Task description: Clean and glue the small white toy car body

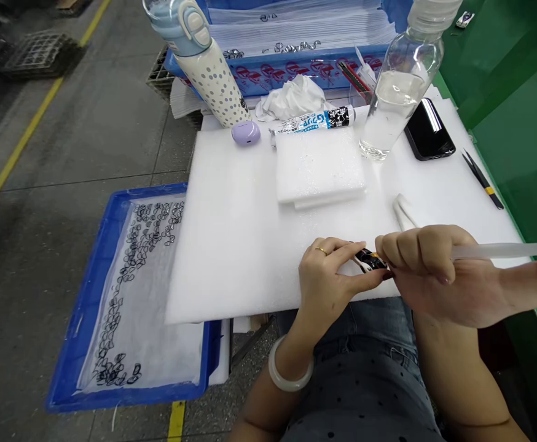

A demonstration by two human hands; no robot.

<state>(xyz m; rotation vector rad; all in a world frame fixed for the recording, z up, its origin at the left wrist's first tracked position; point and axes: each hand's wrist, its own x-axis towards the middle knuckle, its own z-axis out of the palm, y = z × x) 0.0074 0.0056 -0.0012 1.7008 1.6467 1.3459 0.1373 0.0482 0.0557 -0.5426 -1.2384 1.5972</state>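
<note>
Two hands [321, 276] [434, 273] pinch a small black-and-white piece [368, 261] at a foam sheet's [231, 233] near edge, open foam beyond.

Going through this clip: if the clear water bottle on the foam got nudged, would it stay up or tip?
The clear water bottle would probably tip fairly easily: it is tall and narrow, and the white foam sheet under it looks soft. Water fills only its lower part, which likely steadies it a little. Its smooth sides may feel slippery.

White foam board [231, 245] on green workbench [517, 153]; folded foam pad [319, 166], black tweezers [483, 179], black smartphone [429, 130], glue tube [312, 121] lying on it.
</note>
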